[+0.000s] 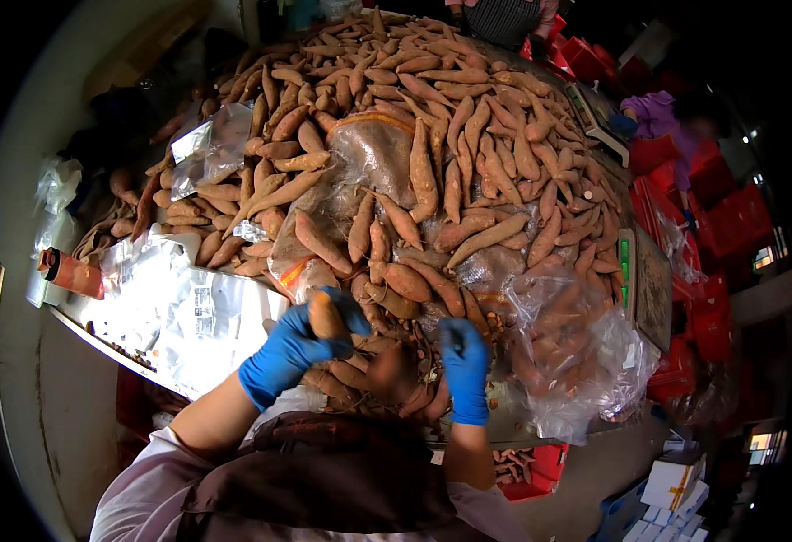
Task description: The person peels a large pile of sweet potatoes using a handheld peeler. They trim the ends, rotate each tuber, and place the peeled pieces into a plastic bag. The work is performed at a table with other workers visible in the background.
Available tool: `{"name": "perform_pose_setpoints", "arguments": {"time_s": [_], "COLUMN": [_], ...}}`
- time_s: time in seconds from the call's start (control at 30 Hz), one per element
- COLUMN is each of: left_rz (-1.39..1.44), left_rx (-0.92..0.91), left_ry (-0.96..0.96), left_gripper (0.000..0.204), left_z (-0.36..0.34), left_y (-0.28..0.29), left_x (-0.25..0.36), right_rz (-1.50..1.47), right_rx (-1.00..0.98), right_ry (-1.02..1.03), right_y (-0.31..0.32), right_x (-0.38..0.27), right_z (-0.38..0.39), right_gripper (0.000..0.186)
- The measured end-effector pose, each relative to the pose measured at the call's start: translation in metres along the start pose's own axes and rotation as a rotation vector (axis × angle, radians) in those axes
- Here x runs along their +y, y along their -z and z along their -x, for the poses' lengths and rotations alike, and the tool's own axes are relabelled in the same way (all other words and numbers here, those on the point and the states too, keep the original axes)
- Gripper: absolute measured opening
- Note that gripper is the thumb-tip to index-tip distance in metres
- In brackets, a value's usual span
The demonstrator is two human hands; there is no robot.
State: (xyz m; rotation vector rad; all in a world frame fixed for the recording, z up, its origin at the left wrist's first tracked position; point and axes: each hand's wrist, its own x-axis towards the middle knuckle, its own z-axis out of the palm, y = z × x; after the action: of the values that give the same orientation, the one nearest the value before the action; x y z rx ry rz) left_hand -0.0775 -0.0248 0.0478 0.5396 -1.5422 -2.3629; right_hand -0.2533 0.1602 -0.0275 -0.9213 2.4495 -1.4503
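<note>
My left hand (304, 341), in a blue glove, is closed round a sweet potato (326, 316) whose orange-brown side faces up. To its right, my blue-gloved right hand (465, 366) has its fingers curled together; what they hold, if anything, I cannot make out. Between the hands and a little lower is a brown, motion-blurred shape (392, 372), which looks like a sweet potato. A large heap of sweet potatoes (495, 163) covers the table beyond both hands, with a clear plastic sack (373, 154) lying among them.
White plastic bags (197, 307) and a reddish bottle (73, 274) lie at the left. Crumpled clear bags (577, 352) and a scale (649, 287) are at the right. A red crate (536, 471) stands below the table edge. Two people (504, 18) work at the far side and right.
</note>
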Motion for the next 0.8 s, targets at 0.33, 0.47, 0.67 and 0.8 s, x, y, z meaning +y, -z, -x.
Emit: {"name": "perform_pose_setpoints", "arguments": {"time_s": [0.33,0.47,0.67,0.8], "left_rz": [0.682,0.272,0.009,-0.375], "left_rx": [-0.054,-0.12,-0.159,-0.041], "left_ry": [0.152,0.125,0.101,-0.13], "left_gripper": [0.029,0.043,0.04,0.035], "left_z": [-0.017,-0.02,-0.022,-0.016], "left_y": [0.012,-0.006,-0.024,-0.02], "left_x": [-0.028,-0.031,-0.028,-0.032], "right_rz": [-0.029,-0.717,-0.684,-0.78], "right_rx": [0.019,-0.197,-0.425,-0.222], "right_ry": [-0.293,-0.568,-0.102,-0.186], "right_y": [0.038,0.021,-0.018,-0.013], "right_x": [0.079,-0.008,-0.044,-0.05], "right_z": [0.02,0.029,0.041,0.032], "right_gripper": [0.025,0.02,0.022,0.02]}}
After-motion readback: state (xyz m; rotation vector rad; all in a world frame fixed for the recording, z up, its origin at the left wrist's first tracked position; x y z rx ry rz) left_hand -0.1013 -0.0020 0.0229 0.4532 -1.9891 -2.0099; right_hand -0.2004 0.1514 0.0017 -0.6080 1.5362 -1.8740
